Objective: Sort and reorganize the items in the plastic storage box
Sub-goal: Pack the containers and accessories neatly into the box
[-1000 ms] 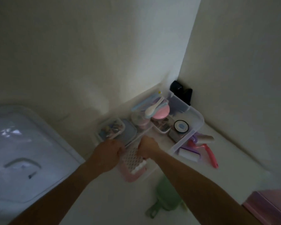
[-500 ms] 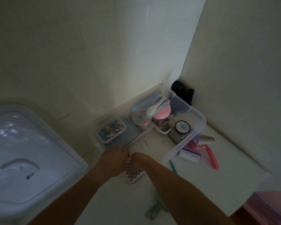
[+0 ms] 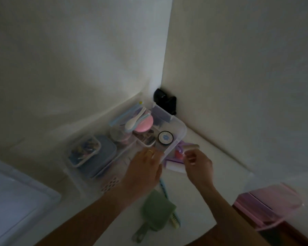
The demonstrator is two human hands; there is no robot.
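Observation:
A clear plastic storage box [image 3: 182,132] stands in the wall corner on a white surface. Inside lie a small tub of colourful bits [image 3: 84,151], a blue-grey lidded container [image 3: 104,153], a pink round case [image 3: 143,123], a white spoon [image 3: 132,121] and a black-rimmed round tin [image 3: 165,137]. A pink perforated basket [image 3: 110,183] shows at the box's near end, partly under my left forearm. My left hand [image 3: 144,169] lies palm-down over the near right rim. My right hand [image 3: 198,162] hovers outside the box with curled fingers, just above a white lint roller [image 3: 175,166] and a beige cylinder [image 3: 192,147].
A green dustpan-like tool [image 3: 156,212] and a teal toothbrush [image 3: 163,188] lie in front of the box. A black object [image 3: 164,101] sits in the corner. A pink box [image 3: 267,208] is at lower right, a large white lid [image 3: 11,201] at left. The light is dim.
Both hands have let go of the pink basket, which now rests at the box's near end. They have moved right, the left to the rim and the right to the items outside.

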